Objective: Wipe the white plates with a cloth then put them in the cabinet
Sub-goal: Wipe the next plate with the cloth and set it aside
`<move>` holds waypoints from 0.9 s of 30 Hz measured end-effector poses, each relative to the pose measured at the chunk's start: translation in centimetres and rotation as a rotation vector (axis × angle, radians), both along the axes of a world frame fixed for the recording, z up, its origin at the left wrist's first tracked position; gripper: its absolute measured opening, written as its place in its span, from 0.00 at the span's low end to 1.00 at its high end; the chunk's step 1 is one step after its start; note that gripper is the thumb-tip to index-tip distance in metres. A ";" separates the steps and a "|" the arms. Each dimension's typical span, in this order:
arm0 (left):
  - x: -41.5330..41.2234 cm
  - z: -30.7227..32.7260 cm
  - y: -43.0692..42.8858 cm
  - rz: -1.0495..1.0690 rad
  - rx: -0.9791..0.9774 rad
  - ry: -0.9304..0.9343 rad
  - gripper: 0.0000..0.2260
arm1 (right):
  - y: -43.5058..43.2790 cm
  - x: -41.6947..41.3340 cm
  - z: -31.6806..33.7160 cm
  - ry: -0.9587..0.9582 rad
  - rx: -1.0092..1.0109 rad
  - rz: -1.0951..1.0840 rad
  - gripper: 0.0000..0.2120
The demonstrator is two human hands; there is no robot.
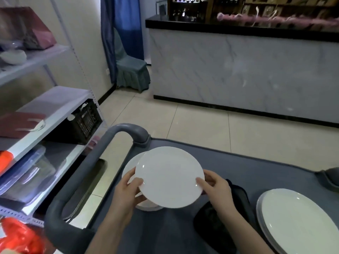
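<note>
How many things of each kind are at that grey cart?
White plate, held by left hand and right hand: 1
Plate stacks on the cart: 2, left stack, right stack
Black cloth: 1
Total: 4

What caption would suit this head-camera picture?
Left hand and right hand hold a white plate above a grey cart.

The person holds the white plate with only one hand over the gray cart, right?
No. Both hands hold the white plate, left hand at its left edge, right hand at its right, over the gray cart. The head view shows it.
</note>
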State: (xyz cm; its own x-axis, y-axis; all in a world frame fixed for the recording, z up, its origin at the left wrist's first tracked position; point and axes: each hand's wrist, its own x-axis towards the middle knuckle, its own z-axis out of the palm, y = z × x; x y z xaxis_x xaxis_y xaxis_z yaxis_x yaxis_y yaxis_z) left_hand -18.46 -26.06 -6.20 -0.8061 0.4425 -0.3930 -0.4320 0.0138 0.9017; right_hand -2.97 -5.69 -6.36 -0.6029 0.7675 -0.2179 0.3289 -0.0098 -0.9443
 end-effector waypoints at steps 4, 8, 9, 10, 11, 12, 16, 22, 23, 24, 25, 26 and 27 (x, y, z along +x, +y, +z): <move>-2.4 -1.1 -1.4 -0.051 -0.011 0.052 0.19 | -1.8 -2.8 -1.7 -0.029 -0.042 -0.116 0.12; -4.4 -2.5 -2.2 -0.096 -0.189 0.277 0.18 | -3.3 -4.6 -2.3 -0.061 -0.007 -0.146 0.15; -4.8 -3.0 -2.3 -0.078 -0.259 0.324 0.17 | -3.5 -4.9 -2.5 -0.069 0.013 -0.154 0.16; -5.1 -3.3 -2.4 -0.070 -0.316 0.363 0.17 | -3.7 -5.2 -2.7 -0.082 0.032 -0.161 0.15; -5.3 -3.6 -2.4 -0.075 -0.359 0.398 0.17 | -3.9 -5.4 -2.9 -0.097 0.045 -0.166 0.14; -5.4 -3.8 -2.4 -0.084 -0.391 0.429 0.17 | -4.0 -5.6 -3.1 -0.114 0.049 -0.169 0.14; -5.6 -4.6 -2.4 -0.080 -0.474 0.519 0.16 | -4.5 -6.5 -3.4 -0.171 0.043 -0.171 0.14; -5.5 -5.4 -2.8 -0.045 -0.512 0.568 0.17 | -5.0 -7.6 -3.7 -0.167 0.060 -0.158 0.13; -5.4 -5.5 -2.9 -0.041 -0.517 0.566 0.17 | -5.0 -7.8 -3.8 -0.167 0.063 -0.159 0.13; -5.4 -5.5 -3.0 -0.039 -0.521 0.565 0.17 | -5.1 -7.9 -3.9 -0.169 0.067 -0.164 0.13; -5.4 -5.6 -3.0 -0.035 -0.524 0.564 0.17 | -5.1 -8.0 -4.0 -0.172 0.069 -0.170 0.13; -5.4 -5.7 -3.1 -0.032 -0.527 0.560 0.17 | -5.1 -8.0 -4.1 -0.176 0.068 -0.175 0.13; -5.4 -5.7 -3.1 -0.032 -0.530 0.556 0.18 | -5.1 -8.1 -4.3 -0.179 0.067 -0.178 0.13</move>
State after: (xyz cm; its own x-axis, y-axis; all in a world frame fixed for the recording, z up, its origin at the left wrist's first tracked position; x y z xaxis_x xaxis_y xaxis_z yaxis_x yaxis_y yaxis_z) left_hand -23.90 -29.14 -11.90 -0.9372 0.3342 -0.0996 0.0907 0.5094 0.8557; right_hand -11.03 -10.77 -10.63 -0.4131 0.8744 -0.2544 0.4894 -0.0224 -0.8718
